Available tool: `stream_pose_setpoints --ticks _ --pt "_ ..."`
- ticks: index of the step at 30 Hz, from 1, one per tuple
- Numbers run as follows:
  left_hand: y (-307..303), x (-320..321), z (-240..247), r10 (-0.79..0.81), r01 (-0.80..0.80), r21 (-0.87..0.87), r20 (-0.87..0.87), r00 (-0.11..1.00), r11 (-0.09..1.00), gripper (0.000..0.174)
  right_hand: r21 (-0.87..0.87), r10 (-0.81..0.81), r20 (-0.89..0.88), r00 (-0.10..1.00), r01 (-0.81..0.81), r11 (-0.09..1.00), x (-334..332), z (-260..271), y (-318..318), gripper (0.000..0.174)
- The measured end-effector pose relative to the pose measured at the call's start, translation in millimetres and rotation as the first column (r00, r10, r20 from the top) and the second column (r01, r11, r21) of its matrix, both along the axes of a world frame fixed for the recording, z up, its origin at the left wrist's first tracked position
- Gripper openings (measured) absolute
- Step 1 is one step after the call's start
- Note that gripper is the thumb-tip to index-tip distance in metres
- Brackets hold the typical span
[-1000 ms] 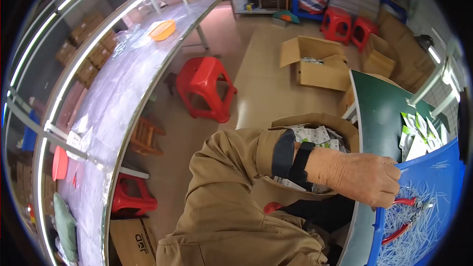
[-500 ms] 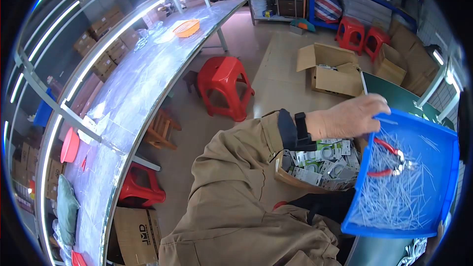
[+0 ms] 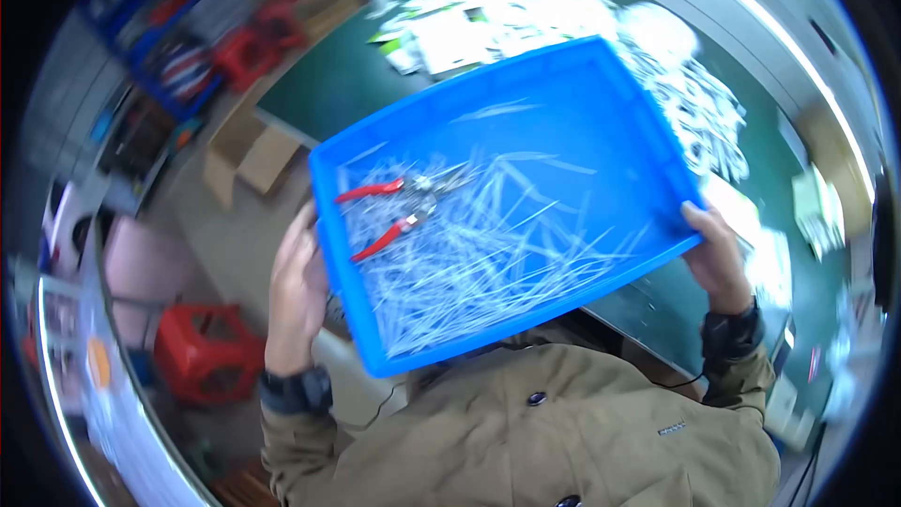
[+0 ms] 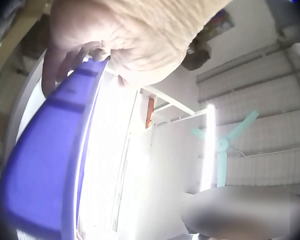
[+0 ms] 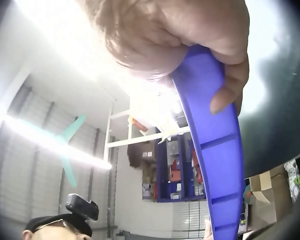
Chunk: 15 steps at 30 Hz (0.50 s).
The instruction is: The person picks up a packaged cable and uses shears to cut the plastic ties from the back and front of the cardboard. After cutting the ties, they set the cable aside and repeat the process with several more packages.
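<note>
Both hands hold a blue plastic tray [image 3: 554, 131] up in front of the body. My left hand [image 3: 298, 286] grips its left end wall, and in the left wrist view the fingers curl round the rim. My right hand [image 3: 718, 253] grips the near right corner; in the right wrist view its fingers [image 5: 230, 90] wrap over the tray's outer wall. Inside lie many thin whitish plastic strips [image 3: 469, 291], heaped toward the left and near side. Red-handled pliers [image 3: 385, 239] rest on the strips with their handles spread.
Behind the tray, a dark green table [image 3: 328, 84] bears a large pile of white and green packets [image 3: 460, 38]. A stack of pale cards [image 3: 818, 211] stands at its right. On the left are an opened carton [image 3: 267, 160] and a red stool [image 3: 206, 352] on the floor.
The view has swung right toward the green table. The tray, earlier at the right edge, is now lifted in front of the body. Both hands now show on it.
</note>
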<state>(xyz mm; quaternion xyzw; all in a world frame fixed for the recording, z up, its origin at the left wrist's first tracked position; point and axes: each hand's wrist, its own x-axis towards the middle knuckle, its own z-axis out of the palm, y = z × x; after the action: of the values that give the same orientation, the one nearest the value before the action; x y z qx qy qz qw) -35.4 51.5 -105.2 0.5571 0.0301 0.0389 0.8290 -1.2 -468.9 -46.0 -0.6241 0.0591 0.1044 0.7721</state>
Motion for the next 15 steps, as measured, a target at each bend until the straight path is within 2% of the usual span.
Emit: stream_pose_setpoints --ticks 1,5,6,9,11,13,15 --pt "-7.6 -1.1 3.7 -0.059 0.058 -0.035 -0.033 0.998 0.998 0.07 -0.002 -0.02 -0.024 1.0 0.02 1.0 -15.2 -1.7 0.8 0.056" --pt "-33.3 4.1 -1.5 -0.266 0.293 0.197 -0.153 0.952 0.936 0.074 0.081 -0.163 -0.12 0.979 0.173 0.982 -76.7 -32.0 5.1 0.06" --pt "-29.4 21.9 23.6 -0.314 0.375 0.238 -0.257 0.914 0.896 0.075 0.084 -0.21 -0.192 0.959 0.23 0.97 -78.9 -10.4 13.5 0.06" --pt "-28.3 34.1 30.9 -0.353 0.441 0.295 -0.307 0.884 0.848 0.07 0.068 -0.275 -0.165 0.947 0.289 0.955 -113.4 -38.6 21.4 0.066" --pt "-30.6 50.6 31.1 -0.368 0.477 0.346 -0.335 0.867 0.808 0.068 0.037 -0.353 -0.142 0.925 0.361 0.932 -119.5 -30.8 35.7 0.067" --pt "-27.4 68.9 27.8 -0.404 0.527 0.315 -0.378 0.833 0.79 0.069 -0.102 -0.37 -0.176 0.912 0.357 0.928 -126.2 -20.0 41.7 0.066" --pt "-30.8 98.5 23.1 -0.447 0.573 0.324 -0.387 0.806 0.753 0.066 -0.441 -0.352 -0.096 0.931 0.277 0.853 -117.6 0.0 42.6 0.058"
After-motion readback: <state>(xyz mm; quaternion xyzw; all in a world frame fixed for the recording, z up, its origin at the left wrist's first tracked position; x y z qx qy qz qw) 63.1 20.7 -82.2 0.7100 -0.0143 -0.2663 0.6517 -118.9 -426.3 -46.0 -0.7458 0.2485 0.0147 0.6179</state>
